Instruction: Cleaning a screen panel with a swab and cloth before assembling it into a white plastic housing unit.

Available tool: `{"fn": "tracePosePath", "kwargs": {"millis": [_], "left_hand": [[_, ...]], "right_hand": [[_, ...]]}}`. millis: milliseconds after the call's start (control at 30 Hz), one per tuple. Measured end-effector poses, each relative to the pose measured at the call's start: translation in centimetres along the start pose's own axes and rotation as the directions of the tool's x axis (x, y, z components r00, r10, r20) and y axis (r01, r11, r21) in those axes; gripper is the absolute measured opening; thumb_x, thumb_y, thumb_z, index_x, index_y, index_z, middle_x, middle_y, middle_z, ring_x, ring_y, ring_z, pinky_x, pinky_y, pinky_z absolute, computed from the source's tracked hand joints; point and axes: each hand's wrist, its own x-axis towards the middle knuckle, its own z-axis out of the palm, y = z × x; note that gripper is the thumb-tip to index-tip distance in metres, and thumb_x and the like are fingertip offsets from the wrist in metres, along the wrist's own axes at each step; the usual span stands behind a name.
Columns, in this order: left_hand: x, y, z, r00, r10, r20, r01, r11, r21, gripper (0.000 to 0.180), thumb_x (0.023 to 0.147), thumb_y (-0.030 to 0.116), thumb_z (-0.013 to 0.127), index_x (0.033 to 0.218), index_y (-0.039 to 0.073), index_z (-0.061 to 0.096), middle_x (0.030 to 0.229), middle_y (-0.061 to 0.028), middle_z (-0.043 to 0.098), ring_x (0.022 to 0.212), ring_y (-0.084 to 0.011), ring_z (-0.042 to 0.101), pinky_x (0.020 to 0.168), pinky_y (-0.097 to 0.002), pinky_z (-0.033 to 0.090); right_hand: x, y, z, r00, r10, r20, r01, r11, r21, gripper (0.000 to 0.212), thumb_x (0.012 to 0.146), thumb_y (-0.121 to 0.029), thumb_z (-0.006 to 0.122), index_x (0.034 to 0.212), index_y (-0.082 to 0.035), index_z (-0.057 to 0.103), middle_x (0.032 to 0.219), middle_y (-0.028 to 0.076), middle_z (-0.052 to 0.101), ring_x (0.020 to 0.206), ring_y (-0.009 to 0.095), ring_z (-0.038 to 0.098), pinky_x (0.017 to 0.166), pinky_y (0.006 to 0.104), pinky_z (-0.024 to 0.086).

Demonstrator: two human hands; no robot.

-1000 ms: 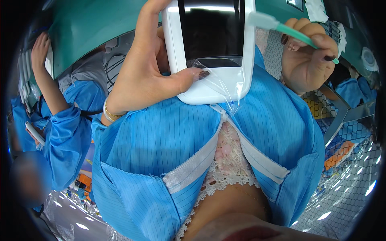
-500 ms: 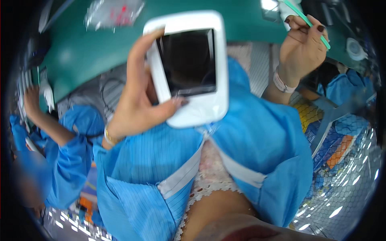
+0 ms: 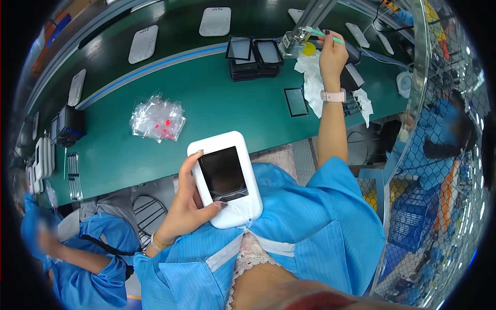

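A white handheld device (image 3: 225,175) with a dark square screen is in my left hand (image 3: 187,209). The thumb lies across its lower front edge and the fingers wrap the left side and top corner. Out over the bench, my right hand (image 3: 333,57) pinches a thin mint-green stick (image 3: 319,33). The stick's far end is by the mouth of a small clear jar (image 3: 291,46); whether it touches cannot be told. Next to the jar are a yellow round piece (image 3: 309,49) and crumpled white wipes (image 3: 312,85). A black-framed panel (image 3: 296,102) lies flat near them.
Stacked black-framed panels (image 3: 253,70) stand at the bench's far middle. Clear plastic bags with red marks (image 3: 157,119) lie left of centre. White housings (image 3: 214,21) sit along the dark strip behind. Wire mesh (image 3: 408,212) borders the right; a co-worker's sleeve (image 3: 90,271) shows lower left.
The white device has come down, closer to my chest. My right hand has reached farther out with the green stick, to the jar. More of the bench is in view.
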Motion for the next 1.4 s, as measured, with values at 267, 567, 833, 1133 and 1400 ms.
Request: {"fn": "tracePosePath", "kwargs": {"millis": [267, 567, 833, 1133, 1400], "left_hand": [[-0.3, -0.3, 0.5, 0.997, 0.010, -0.074, -0.009, 1.000, 0.023, 0.101, 0.071, -0.006, 0.063, 0.150, 0.013, 0.004, 0.140, -0.0182, 0.038, 0.125, -0.0236, 0.047, 0.102, -0.0331, 0.038], [-0.9, -1.3, -0.3, 0.998, -0.016, -0.060, 0.012, 0.998, -0.063, 0.098, 0.071, -0.011, 0.062, 0.149, 0.011, 0.007, 0.141, -0.0184, 0.033, 0.130, -0.0266, 0.041, 0.106, -0.0388, 0.037], [-0.1, -0.9, -0.1, 1.000, 0.002, -0.023, -0.002, 1.000, -0.015, 0.100, 0.071, -0.009, 0.066, 0.150, 0.012, 0.007, 0.138, -0.0183, 0.038, 0.125, -0.0248, 0.046, 0.101, -0.0371, 0.042], [0.1, -1.2, -0.1, 0.999, 0.050, -0.005, -0.050, 0.998, 0.036, 0.099, 0.070, -0.011, 0.063, 0.149, 0.015, 0.009, 0.133, -0.0208, 0.044, 0.118, -0.0273, 0.055, 0.095, -0.0390, 0.050], [0.1, -1.5, 0.0, 0.993, 0.050, -0.109, -0.041, 0.996, 0.079, 0.103, 0.073, 0.005, 0.070, 0.149, 0.011, 0.000, 0.138, -0.0231, 0.042, 0.120, -0.0322, 0.055, 0.100, -0.0434, 0.047]], "right_hand": [[0.5, 1.4, 1.1, 0.991, -0.108, 0.083, 0.122, 0.975, -0.188, 0.029, 0.095, -0.023, 0.051, 0.088, 0.002, 0.065, 0.071, 0.012, 0.066, 0.068, 0.029, 0.065, 0.065, 0.0366, 0.050], [-2.2, -1.3, -2.7, 0.971, -0.211, 0.109, 0.238, 0.875, -0.421, 0.031, 0.100, -0.021, 0.043, 0.095, 0.003, 0.062, 0.072, 0.009, 0.062, 0.067, 0.019, 0.060, 0.068, 0.0314, 0.048], [-8.6, 1.3, -7.5, 0.973, 0.221, 0.067, -0.189, 0.928, -0.322, 0.029, 0.094, -0.020, 0.051, 0.085, 0.005, 0.061, 0.069, 0.012, 0.063, 0.061, 0.018, 0.060, 0.058, 0.0319, 0.047], [-9.7, 6.9, -13.1, 0.783, 0.602, 0.156, -0.474, 0.415, 0.776, 0.026, 0.098, -0.018, 0.049, 0.104, 0.004, 0.061, 0.078, 0.010, 0.067, 0.064, 0.016, 0.061, 0.061, 0.0290, 0.049], [-18.1, -13.2, -7.0, 0.663, 0.235, 0.710, -0.748, 0.194, 0.634, 0.022, 0.100, -0.014, 0.046, 0.110, 0.002, 0.056, 0.087, 0.015, 0.065, 0.075, 0.023, 0.061, 0.071, 0.0359, 0.049]]}}
